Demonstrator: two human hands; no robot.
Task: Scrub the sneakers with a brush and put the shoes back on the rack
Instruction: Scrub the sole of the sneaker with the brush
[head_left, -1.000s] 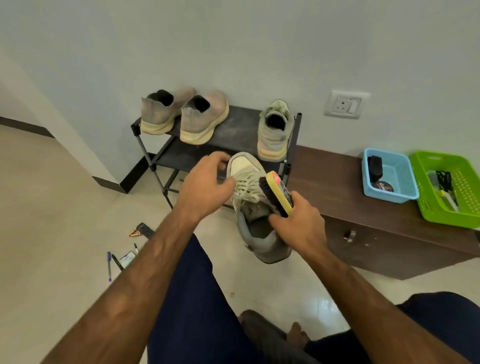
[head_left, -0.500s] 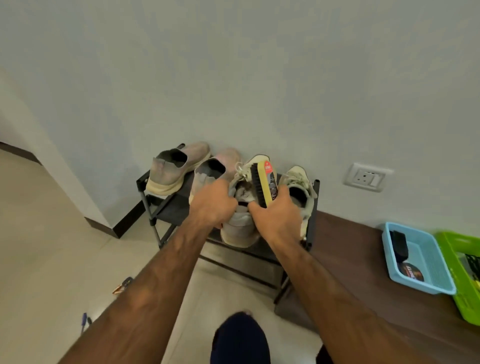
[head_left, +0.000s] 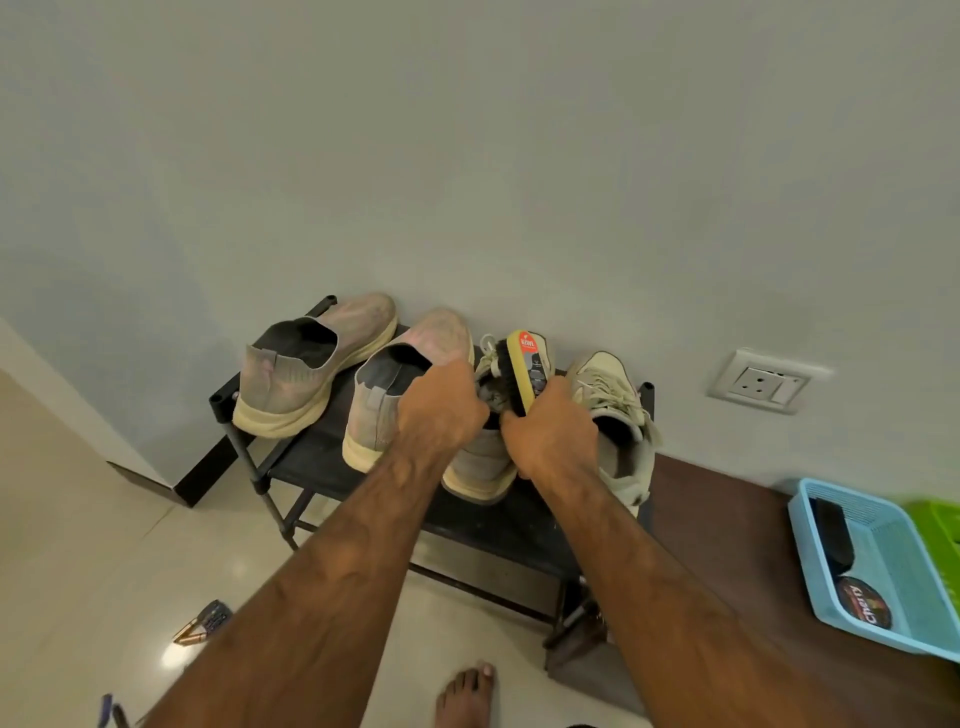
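A grey and cream sneaker (head_left: 480, 465) sits heel-toward-me on the black shoe rack (head_left: 332, 467), between a pinkish knit shoe and its matching sneaker (head_left: 615, 415). My left hand (head_left: 441, 410) grips the sneaker at its collar. My right hand (head_left: 550, 431) holds a yellow-backed brush (head_left: 522, 371) with dark bristles, upright over the sneaker's laces, and also touches the sneaker's side.
Two pinkish knit shoes (head_left: 311, 374) stand on the rack's left half. A dark wooden bench (head_left: 727, 540) at the right carries a blue basket (head_left: 904, 566) with a polish tin and a black brush, and a green basket (head_left: 940, 519). My bare foot (head_left: 465, 696) is on the floor; small items lie at lower left.
Both hands carried the sneaker from in front of me forward to the rack and set it down between the other shoes. The view tilted up toward the wall.
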